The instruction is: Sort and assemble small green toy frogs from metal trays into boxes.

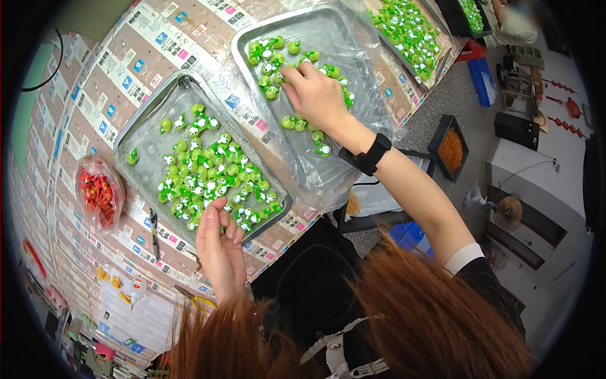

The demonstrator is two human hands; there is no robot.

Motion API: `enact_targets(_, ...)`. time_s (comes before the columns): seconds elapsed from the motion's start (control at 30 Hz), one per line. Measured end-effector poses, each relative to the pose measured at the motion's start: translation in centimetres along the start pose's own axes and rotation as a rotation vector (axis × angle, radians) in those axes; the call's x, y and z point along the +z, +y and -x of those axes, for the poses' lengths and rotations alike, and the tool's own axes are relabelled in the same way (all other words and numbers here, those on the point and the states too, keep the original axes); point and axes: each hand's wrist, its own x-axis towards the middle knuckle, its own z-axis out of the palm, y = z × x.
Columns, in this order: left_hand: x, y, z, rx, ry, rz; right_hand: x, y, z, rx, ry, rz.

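Note:
Small green figures with white, black-dotted eyes [211, 167] lie heaped in the left metal tray [140, 114]. My left hand [221, 249] is at this tray's near edge, thumb and fingers curled together; whatever is between them I cannot make out. Over the right metal tray [319, 19], lined with clear plastic, my right hand [319, 98] reaches down with bent fingers closed among a looser scatter of green figures [271, 58]. Its fingertips touch the figures, but what they pinch is hidden. A black band [369, 155] circles my right wrist.
A clear bag of red pieces [100, 192] stands left of the trays, near a pen [154, 234]. Yellow-handled pliers [199, 300] and a white glue bottle [137, 287] lie lower left. Another tray [409, 38] of green pieces is far right; an orange-filled bin [450, 151] sits beyond the table.

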Motion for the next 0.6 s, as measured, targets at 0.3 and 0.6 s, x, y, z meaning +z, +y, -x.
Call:
enact_targets(0.3,-0.3,0.2,-0.1,-0.022,0.005,-0.018,-6.7,0.2,1.1,1.074,-0.350,-1.866)
enact_targets(0.6,1.5,-0.9,-0.4,-0.119,-0.122,-0.079,-6.9,-2.6,5.0,1.320,-0.287,-2.523)
